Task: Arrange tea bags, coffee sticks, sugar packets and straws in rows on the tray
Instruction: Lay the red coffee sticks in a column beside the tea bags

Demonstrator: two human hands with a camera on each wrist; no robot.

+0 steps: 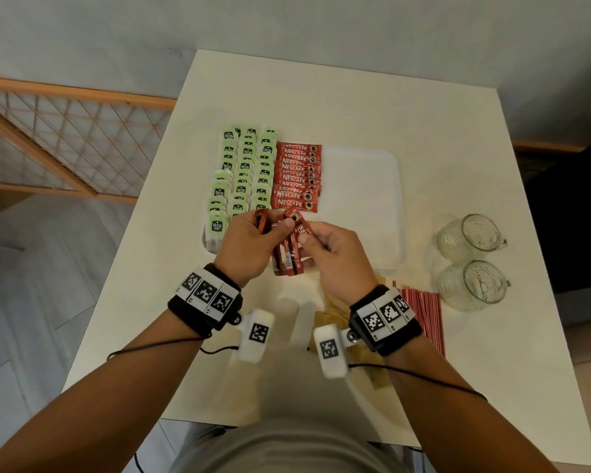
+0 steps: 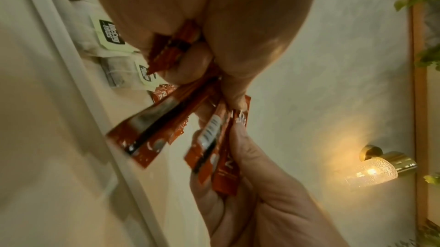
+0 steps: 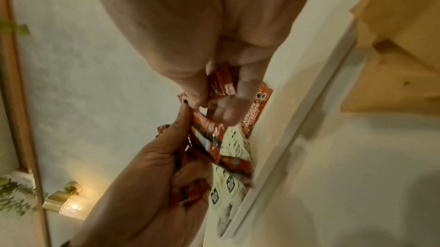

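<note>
Above the near edge of the white tray [image 1: 394, 186]: left hand [image 1: 244, 247] clutching a bunch of coffee sticks [image 1: 285, 257], right hand [image 1: 333, 257] pinching one stick's end. Best to peel off a single stick, turn it logo-up, lay it just nearer than the coffee row [image 1: 296, 177], overlapping evenly. On the tray: three columns of tea bags [image 1: 244, 174], roughly ten sticks. Right of the tray: two glass cups [image 1: 469, 261]. Nearer: straws [image 1: 423, 312], brown sugar packets [image 1: 331, 312], uncountable.
</note>
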